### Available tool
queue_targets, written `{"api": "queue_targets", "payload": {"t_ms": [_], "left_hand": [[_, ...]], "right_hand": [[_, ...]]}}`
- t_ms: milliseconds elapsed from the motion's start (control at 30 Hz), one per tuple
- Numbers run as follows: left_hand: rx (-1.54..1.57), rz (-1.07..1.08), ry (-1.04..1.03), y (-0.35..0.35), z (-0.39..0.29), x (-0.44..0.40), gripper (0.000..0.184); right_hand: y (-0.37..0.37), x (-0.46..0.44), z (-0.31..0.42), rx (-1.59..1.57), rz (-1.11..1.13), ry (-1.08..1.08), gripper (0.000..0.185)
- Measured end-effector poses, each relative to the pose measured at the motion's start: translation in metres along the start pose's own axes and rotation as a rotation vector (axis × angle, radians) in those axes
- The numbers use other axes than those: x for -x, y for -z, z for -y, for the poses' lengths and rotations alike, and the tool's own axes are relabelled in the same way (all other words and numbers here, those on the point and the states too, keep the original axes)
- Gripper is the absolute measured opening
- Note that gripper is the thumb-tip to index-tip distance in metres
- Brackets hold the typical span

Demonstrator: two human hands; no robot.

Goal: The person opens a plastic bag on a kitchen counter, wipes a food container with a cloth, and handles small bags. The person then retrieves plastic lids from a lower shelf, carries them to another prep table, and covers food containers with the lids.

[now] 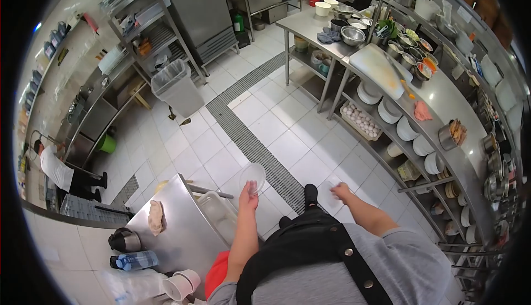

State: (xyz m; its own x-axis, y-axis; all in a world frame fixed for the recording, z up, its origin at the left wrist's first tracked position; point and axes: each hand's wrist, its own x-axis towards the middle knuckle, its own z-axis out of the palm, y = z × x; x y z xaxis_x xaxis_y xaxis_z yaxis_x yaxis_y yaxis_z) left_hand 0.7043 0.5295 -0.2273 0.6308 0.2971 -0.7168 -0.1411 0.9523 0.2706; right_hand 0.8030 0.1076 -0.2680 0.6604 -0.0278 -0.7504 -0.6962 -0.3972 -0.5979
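My left hand (249,197) grips a round, clear plastic piece (254,174), a lid or shallow bowl, just beyond the corner of a steel table (185,216). Out over the white floor tiles, my right hand (341,192) is closed in a pinch. A faint see-through shape shows at its fingertips, too pale to name. Below my left forearm, a whitish plastic crate (217,208) sits against the table's side.
On the steel table lie a beige cloth (156,218), a kettle (124,240), a water bottle (137,260) and white tubs (181,285). A counter with a cutting board (378,68) curves along the right. A grey bin (178,88) stands ahead left. Two other people work farther off.
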Motion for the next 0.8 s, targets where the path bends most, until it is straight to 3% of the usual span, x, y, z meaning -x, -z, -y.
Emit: {"api": "queue_targets", "payload": {"t_ms": [33,167,300,500,600,700,800], "left_hand": [[-0.016,0.032,0.015,-0.006,0.003,0.001,0.044],[-0.123,0.067,-0.035,-0.026,0.007,0.031,0.051],[-0.211,0.087,-0.046,-0.021,0.004,0.055,0.051],[-0.138,0.050,0.131,-0.003,0.005,0.065,0.026],[-0.233,0.091,0.148,-0.009,0.012,0.072,0.020],[-0.392,0.089,0.177,-0.013,0.017,0.074,0.021],[-0.353,0.092,0.255,-0.001,0.017,0.056,0.020]], "right_hand": [[-0.012,0.004,0.023,-0.304,0.117,-0.046,0.019],[-0.060,0.064,0.112,-0.529,0.306,0.135,0.013],[-0.095,0.085,0.135,-0.543,0.344,0.206,0.015],[-0.111,0.093,0.121,-0.323,0.282,0.282,0.019],[-0.109,0.118,0.129,-0.417,0.331,0.193,0.020],[-0.108,0.127,0.134,-0.447,0.412,0.170,0.019],[-0.106,0.126,0.135,-0.385,0.444,0.201,0.019]]}}
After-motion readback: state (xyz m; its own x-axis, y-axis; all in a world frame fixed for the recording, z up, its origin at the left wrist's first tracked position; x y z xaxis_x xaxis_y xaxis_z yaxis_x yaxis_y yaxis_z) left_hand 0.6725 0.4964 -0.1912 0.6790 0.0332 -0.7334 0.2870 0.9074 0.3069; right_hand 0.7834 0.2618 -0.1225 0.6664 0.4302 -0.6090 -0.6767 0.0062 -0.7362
